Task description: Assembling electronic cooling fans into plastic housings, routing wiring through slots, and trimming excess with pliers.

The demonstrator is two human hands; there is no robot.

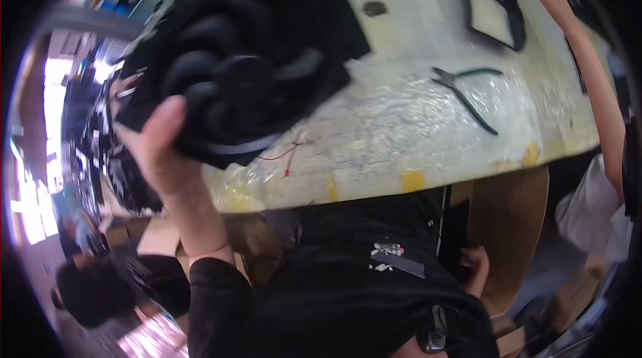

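Note:
In my left hand (167,150) is a large black fan (247,83) in a squarish housing, raised over the left part of the table. My thumb presses on its near left edge, and the other fingers are hidden behind it. A thin red wire (286,160) with a small red end shows just below the housing. Low at my right side, my right hand (476,267) is curled beside a dark flat shape (456,231) next to the cardboard. What its fingers hold is too dark to make out.
Green-handled cutters (465,94) lie spread on the film-covered table (394,117). At the far right, a co-worker's arm (595,77) reaches over a black frame (511,20). A cardboard box (511,237) stands by my right side. Another person (100,291) is at lower left.

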